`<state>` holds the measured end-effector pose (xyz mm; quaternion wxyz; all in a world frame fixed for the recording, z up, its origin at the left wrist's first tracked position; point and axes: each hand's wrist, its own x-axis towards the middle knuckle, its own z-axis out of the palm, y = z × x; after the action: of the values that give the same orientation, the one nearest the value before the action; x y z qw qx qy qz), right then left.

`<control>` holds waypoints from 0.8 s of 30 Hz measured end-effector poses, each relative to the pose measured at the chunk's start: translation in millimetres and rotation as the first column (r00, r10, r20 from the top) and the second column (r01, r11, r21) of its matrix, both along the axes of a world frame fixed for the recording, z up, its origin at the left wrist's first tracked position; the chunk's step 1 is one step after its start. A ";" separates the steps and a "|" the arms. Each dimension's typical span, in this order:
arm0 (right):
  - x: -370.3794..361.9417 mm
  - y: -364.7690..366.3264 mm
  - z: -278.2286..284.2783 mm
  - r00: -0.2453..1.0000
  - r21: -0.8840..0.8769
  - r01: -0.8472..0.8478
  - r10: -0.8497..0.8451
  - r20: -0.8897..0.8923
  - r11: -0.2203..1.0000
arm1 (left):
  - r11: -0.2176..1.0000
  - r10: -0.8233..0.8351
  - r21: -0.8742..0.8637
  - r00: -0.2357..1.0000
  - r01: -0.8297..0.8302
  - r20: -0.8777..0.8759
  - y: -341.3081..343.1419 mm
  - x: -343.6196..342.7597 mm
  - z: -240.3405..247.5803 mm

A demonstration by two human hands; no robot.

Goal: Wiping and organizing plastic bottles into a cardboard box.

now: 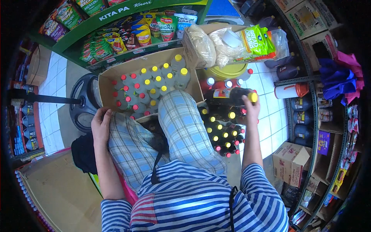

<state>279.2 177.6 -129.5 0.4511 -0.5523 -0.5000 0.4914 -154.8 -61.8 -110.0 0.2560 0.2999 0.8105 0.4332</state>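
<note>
My right hand (252,108) is closed round the neck end of a dark bottle (224,95) with a yellow cap and a label. The bottle lies on its side in the air, above a group of dark bottles (219,127) with yellow and red caps. My left hand (101,125) rests on my left knee, holding nothing, its fingers loosely bent against the plaid cloth. Ahead of my knees, a cardboard box (116,73) holds clear bottles (181,80) with red caps on the left and yellow caps on the right.
Beyond the box stands a green shelf (139,24) of pouches. A carton (193,58) with bags of crumbs sits on a yellow-lidded tub (226,71). Shelving (315,127) lines the right, near a closed brown box (290,164). A black round base (83,102) stands left.
</note>
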 end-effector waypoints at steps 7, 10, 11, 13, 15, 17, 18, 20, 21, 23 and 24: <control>-4.9 3.2 105.9 0.987 0.399 -0.092 0.136 -0.083 0.912 | 0.998 0.059 0.031 0.998 -0.059 0.002 -16.8 -4.6 -7.5; -27.4 7.4 129.0 0.954 0.509 -0.205 0.287 -0.087 0.836 | 0.997 0.051 0.054 0.999 -0.050 -0.014 -19.9 -4.7 -8.5; -35.9 9.4 131.9 0.940 0.521 -0.220 0.322 -0.113 0.825 | 0.997 0.077 0.022 0.995 -0.076 -0.067 -19.7 -3.6 -6.3; -53.7 9.3 131.6 0.958 0.508 -0.200 0.277 -0.080 0.838 | 0.997 0.066 0.053 0.995 -0.062 -0.081 -15.9 -3.4 -5.5; -78.7 9.6 120.9 0.980 0.424 -0.160 0.194 -0.037 0.891 | 0.997 0.071 0.015 0.994 -0.070 -0.087 -14.2 -2.4 -2.4; -106.9 2.0 103.0 0.984 0.299 -0.177 0.175 0.034 0.938 | 0.997 0.072 0.014 0.990 -0.070 -0.123 -15.3 -4.5 -4.1; -118.1 1.5 85.1 0.978 0.286 -0.201 0.209 0.003 0.937 | 0.997 0.078 0.007 0.990 -0.078 -0.121 -17.4 -4.4 -4.2; -140.4 -5.8 55.4 0.969 0.255 -0.243 0.247 0.016 0.936 | 0.995 0.093 0.047 0.995 -0.092 -0.027 -17.8 -5.6 -4.3; -150.3 -6.5 37.1 0.962 0.227 -0.266 0.272 0.005 0.937 | 0.994 0.099 0.037 0.995 -0.098 -0.027 -20.6 -7.1 -7.6; -170.1 -9.8 10.4 0.971 0.188 -0.239 0.234 0.050 0.953 | 0.991 0.095 0.088 0.995 -0.098 0.032 -18.8 -10.9 -15.8; -175.7 -6.8 -11.0 0.971 0.145 -0.241 0.239 0.031 0.960 | 0.992 0.096 0.082 0.995 -0.099 0.037 -17.8 -11.1 -15.5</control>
<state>103.5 170.8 -140.5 0.4245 -0.4561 -0.6011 0.5005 -165.9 -79.6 -125.5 0.2349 0.2631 0.8012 0.4834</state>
